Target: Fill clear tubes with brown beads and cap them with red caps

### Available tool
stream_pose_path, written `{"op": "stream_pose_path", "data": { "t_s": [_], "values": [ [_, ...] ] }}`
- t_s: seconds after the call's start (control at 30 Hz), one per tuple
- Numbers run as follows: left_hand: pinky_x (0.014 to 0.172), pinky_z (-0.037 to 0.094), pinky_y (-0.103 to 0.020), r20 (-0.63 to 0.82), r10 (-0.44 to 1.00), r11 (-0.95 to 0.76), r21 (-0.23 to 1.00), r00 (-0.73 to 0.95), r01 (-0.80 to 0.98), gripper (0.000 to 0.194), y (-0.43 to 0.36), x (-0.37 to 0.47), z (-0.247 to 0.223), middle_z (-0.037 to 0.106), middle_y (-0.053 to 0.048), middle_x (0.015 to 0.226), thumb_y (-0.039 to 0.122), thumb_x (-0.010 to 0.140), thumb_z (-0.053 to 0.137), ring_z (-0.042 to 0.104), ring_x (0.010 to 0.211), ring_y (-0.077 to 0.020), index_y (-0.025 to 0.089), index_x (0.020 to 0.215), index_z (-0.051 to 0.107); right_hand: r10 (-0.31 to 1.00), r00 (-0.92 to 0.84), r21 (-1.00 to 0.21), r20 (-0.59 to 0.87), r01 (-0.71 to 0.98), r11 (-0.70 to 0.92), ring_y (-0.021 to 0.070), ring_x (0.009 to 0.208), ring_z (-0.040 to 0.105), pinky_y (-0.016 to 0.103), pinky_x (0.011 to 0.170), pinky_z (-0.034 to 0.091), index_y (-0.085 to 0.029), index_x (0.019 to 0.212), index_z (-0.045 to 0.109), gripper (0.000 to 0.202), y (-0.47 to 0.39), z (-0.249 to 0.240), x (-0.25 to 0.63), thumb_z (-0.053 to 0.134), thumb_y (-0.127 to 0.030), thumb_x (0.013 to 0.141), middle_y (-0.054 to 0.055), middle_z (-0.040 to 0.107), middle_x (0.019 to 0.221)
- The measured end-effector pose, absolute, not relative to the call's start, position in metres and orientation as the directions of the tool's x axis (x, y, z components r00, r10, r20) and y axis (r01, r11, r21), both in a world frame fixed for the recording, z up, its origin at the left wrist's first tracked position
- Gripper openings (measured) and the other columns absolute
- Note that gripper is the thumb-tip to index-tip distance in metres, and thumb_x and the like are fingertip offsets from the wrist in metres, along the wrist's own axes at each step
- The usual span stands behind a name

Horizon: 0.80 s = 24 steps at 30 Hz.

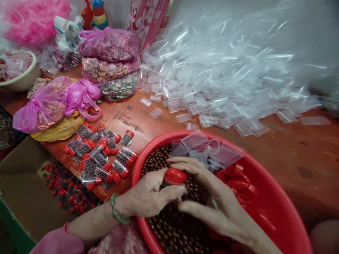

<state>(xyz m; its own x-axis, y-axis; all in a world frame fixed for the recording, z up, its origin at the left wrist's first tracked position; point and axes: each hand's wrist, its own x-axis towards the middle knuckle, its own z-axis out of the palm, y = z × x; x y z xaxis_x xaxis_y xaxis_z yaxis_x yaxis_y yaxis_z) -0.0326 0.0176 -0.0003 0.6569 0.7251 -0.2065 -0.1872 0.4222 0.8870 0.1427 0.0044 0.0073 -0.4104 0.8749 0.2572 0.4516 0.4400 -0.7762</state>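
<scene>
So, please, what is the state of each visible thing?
Left hand: closed around a red-capped container
Right hand: open, curved beside that container
Red basin: open, holding brown balls, clear sleeves, red plastic pieces
Filled containers on the table: red-capped, lying piled
Cardboard box: open, holding more red-capped containers
Clear sleeves behind the basin: loose, heaped
Front purple bag: neck gathered

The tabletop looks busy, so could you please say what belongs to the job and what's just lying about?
Apparently in the job:
red basin
brown balls
clear tubes
red caps
red-topped container in left hand
filled containers

Seemingly just lying about:
patterned bag
pink plastic bags
pale bowl
</scene>
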Motion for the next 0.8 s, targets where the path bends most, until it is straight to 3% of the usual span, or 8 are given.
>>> {"op": "stream_pose_path", "data": {
  "t_s": [0.1,0.23,0.43,0.7,0.8],
  "values": [
    [0.068,0.037,-0.023,-0.158,0.725,0.329,0.935,0.671,-0.135,0.024,0.019,-0.029,0.004,0.048,0.001,0.076,0.036,0.089,0.056,0.041,0.07,-0.01,0.012,0.089,0.059,0.896,-0.365,-0.818,0.252,0.414,0.399,0.0168,0.102,0.062,0.026,0.086,0.052,-0.03,0.109,0.062,0.019,0.008,0.013,0.148,0.058,-0.031,0.09,0.004,0.061,0.109],
    [0.07,0.038,-0.024,-0.145,0.729,0.248,0.967,0.669,-0.061,0.012,0.019,-0.026,0.006,0.047,0.001,0.078,0.022,0.088,0.051,0.041,0.073,-0.0112,0.013,0.089,0.06,0.928,-0.319,-0.864,0.195,0.391,0.316,0.0142,0.085,0.062,0.021,0.073,0.053,-0.029,0.097,0.069,0.012,0.009,0.017,0.148,0.062,-0.028,0.088,0.001,0.061,0.091],
    [0.067,0.034,-0.024,-0.192,0.734,0.253,0.967,0.651,-0.001,0.015,0.019,-0.027,0.009,0.042,0.002,0.075,0.024,0.089,0.049,0.038,0.07,-0.0117,0.016,0.076,0.05,0.944,-0.256,-0.907,0.206,0.313,0.283,0.0175,0.084,0.066,0.027,0.073,0.057,-0.025,0.092,0.069,0.01,0.007,0.013,0.149,0.06,-0.028,0.089,0.004,0.064,0.09],
    [0.065,0.033,-0.024,-0.236,0.645,0.392,0.919,0.727,-0.05,0.014,0.021,-0.028,0.008,0.042,0.001,0.074,0.029,0.084,0.052,0.037,0.068,-0.012,0.017,0.078,0.048,0.923,-0.363,-0.858,0.13,0.425,0.288,0.0168,0.071,0.065,0.027,0.062,0.056,-0.024,0.083,0.069,0.016,0.012,0.03,0.153,0.059,-0.034,0.089,0.003,0.065,0.08],
    [0.065,0.033,-0.024,-0.248,0.649,0.36,0.933,0.719,-0.004,0.014,0.021,-0.027,0.01,0.042,0.002,0.073,0.029,0.084,0.052,0.037,0.068,-0.0118,0.017,0.077,0.049,0.903,-0.412,-0.831,0.124,0.454,0.321,0.0156,0.069,0.064,0.026,0.06,0.055,-0.024,0.08,0.067,0.015,0.012,0.035,0.154,0.058,-0.031,0.09,0.001,0.064,0.078]
  ]
}}
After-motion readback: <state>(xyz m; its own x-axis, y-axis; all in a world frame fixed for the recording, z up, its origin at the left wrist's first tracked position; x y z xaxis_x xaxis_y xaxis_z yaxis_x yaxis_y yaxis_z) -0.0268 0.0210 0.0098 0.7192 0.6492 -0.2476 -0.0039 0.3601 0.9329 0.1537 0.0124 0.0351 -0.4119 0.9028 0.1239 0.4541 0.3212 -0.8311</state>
